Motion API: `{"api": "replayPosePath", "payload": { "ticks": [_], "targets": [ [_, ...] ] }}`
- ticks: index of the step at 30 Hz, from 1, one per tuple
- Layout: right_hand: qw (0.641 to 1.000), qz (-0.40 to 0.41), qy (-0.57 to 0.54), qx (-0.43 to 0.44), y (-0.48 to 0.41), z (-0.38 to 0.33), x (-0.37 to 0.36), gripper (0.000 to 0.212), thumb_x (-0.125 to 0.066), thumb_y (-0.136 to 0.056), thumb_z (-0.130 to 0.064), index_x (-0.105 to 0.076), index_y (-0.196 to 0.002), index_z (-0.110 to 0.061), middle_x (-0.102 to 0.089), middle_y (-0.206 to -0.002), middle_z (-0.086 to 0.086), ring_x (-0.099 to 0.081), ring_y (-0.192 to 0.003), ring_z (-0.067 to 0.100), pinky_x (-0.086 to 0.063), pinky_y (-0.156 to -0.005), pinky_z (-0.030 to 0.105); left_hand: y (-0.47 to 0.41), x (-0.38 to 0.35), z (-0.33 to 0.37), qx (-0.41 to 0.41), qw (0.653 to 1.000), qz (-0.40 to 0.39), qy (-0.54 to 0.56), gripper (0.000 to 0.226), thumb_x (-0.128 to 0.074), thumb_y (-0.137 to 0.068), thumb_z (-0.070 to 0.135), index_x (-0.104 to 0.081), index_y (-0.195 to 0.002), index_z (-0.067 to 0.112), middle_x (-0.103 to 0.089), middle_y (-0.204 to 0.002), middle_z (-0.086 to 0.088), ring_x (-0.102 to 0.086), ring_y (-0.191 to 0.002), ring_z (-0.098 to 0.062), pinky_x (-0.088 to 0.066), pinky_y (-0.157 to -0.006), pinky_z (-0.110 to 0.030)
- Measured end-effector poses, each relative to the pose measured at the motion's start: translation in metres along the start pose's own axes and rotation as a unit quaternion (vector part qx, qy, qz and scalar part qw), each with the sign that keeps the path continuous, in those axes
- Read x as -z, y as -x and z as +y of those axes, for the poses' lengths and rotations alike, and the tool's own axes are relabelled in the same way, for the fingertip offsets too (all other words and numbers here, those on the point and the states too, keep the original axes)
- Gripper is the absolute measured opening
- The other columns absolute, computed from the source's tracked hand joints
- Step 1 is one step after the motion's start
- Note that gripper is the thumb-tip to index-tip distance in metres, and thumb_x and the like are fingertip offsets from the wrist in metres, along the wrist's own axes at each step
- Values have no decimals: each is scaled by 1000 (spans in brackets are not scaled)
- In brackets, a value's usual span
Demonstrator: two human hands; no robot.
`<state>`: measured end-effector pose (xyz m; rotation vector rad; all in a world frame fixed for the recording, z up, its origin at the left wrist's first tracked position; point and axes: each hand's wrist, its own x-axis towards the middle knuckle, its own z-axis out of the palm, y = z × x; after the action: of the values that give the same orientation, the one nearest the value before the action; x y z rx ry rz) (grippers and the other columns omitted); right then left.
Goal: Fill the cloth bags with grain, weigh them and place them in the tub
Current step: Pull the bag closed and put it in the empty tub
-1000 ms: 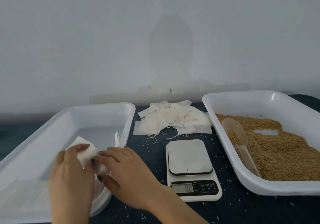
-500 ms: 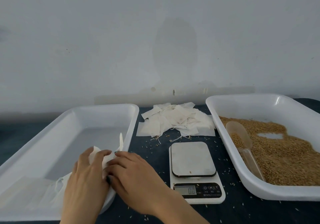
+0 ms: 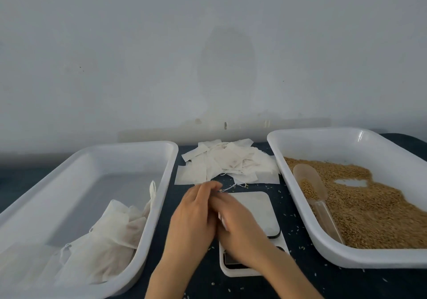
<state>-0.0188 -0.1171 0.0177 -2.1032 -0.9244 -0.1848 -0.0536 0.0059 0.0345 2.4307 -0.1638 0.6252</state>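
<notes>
Several filled white cloth bags (image 3: 111, 236) lie in the near right part of the white tub (image 3: 169, 160) on the left. Both my hands are over the middle of the table, blurred and side by side. My left hand (image 3: 194, 218) points its fingers toward the pile of empty cloth bags (image 3: 226, 162) and holds nothing. My right hand (image 3: 240, 229) lies over the digital scale (image 3: 258, 208), covers most of its display, and is empty too. On the right, a second white tub (image 3: 335, 144) holds brown grain (image 3: 369, 206).
A clear plastic scoop (image 3: 310, 181) with some grain in it rests in the grain tub, its handle toward me. Loose grains lie scattered on the dark tabletop (image 3: 298, 275). A bare grey wall stands right behind the table.
Both hands let go of the filled bag in the left tub and moved right, to above the scale. The bag now lies with the others in the tub.
</notes>
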Motion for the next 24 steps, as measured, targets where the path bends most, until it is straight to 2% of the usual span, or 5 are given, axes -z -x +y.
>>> {"api": "replayPosePath", "payload": {
  "ticks": [3,6,12,16,24],
  "targets": [
    [998,46,16,-50,6,29,26,44,-58,-94,-14,-54,-130,-40,-55,-127,-26,-46,-122,-8,-37,-104,15,-27,-27,-20,25,999,-25,17,39,-59,-94,12,-52,-130,26,-59,-127,11,-54,-117,-8,-46,-97,-27],
    [991,100,2,-88,10,52,48,35,-57,-97,-16,-58,-127,-35,-58,-122,-26,-50,-118,-8,-42,-104,21,-55,-48,-51,74,996,-43,-15,44,-56,-97,13,-46,-139,22,-49,-141,3,-46,-128,-15,-39,-99,-25],
    [986,127,-23,-104,19,75,45,31,-57,-97,-12,-60,-119,-35,-63,-115,-23,-56,-114,-2,-45,-97,16,-67,-81,-106,144,953,-192,-185,54,-33,-106,43,-14,-156,40,2,-166,-13,6,-152,-32,-4,-122,-43],
    [984,140,-44,-104,22,83,39,34,-56,-97,-11,-61,-117,-37,-65,-110,-21,-58,-111,1,-47,-92,20,-65,-92,-114,133,945,-187,-233,56,-22,-106,46,-4,-157,38,6,-166,-9,3,-153,-29,-3,-122,-42],
    [974,182,-90,-98,29,84,41,26,-55,-97,-12,-64,-117,-26,-67,-112,-17,-60,-111,3,-49,-98,36,-57,-80,-106,131,975,-91,-157,57,-39,-105,32,-22,-155,11,-20,-163,-6,-19,-150,-19,-12,-122,-30]
  ]
}}
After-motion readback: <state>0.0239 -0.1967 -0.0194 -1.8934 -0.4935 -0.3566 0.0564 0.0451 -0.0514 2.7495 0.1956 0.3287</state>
